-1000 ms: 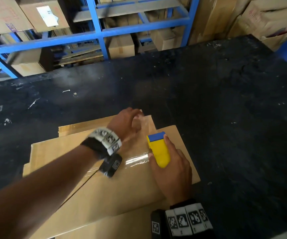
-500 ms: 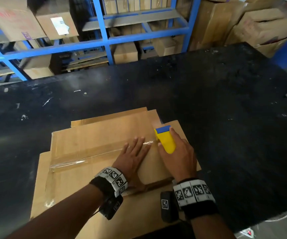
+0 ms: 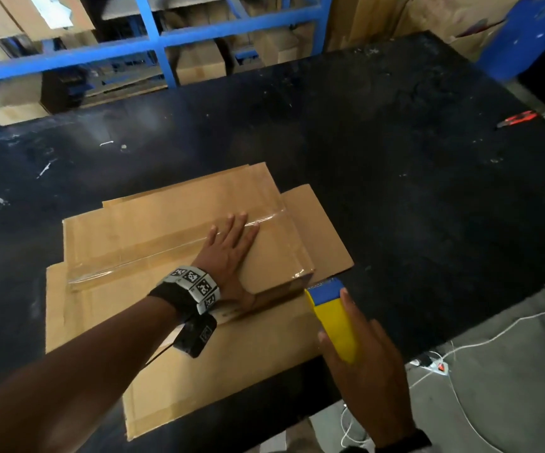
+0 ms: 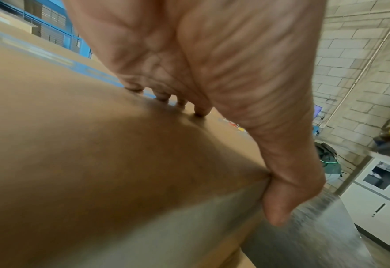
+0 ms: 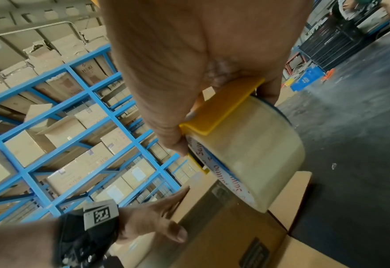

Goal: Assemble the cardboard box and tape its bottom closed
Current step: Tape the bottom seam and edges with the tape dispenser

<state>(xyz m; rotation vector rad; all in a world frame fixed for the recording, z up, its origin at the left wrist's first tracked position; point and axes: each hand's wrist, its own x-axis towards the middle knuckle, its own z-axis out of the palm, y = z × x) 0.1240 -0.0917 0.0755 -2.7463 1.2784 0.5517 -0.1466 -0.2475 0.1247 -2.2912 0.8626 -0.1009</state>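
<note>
A brown cardboard box [image 3: 153, 237] stands bottom-up on the black table, its flaps closed and a strip of clear tape [image 3: 140, 256] running along the seam. My left hand [image 3: 228, 246] lies flat on the box's top near its right end, fingers straight, thumb hooked over the near edge [image 4: 278, 199]. My right hand [image 3: 359, 354] grips a yellow and blue tape dispenser [image 3: 333, 318] just off the box's near right corner. Its roll of clear tape [image 5: 253, 152] hangs above that corner of the box [image 5: 223, 234].
The box's open flaps [image 3: 199, 371] spread flat on the table [image 3: 428, 191] around it. A red and black cutter [image 3: 519, 118] lies at the far right edge. Blue racks [image 3: 153, 37] full of cartons stand behind. White cables [image 3: 460, 354] trail on the floor at right.
The right hand has pulled the dispenser off the box's top, back toward me past the near right corner. The left hand has slid right along the taped seam.
</note>
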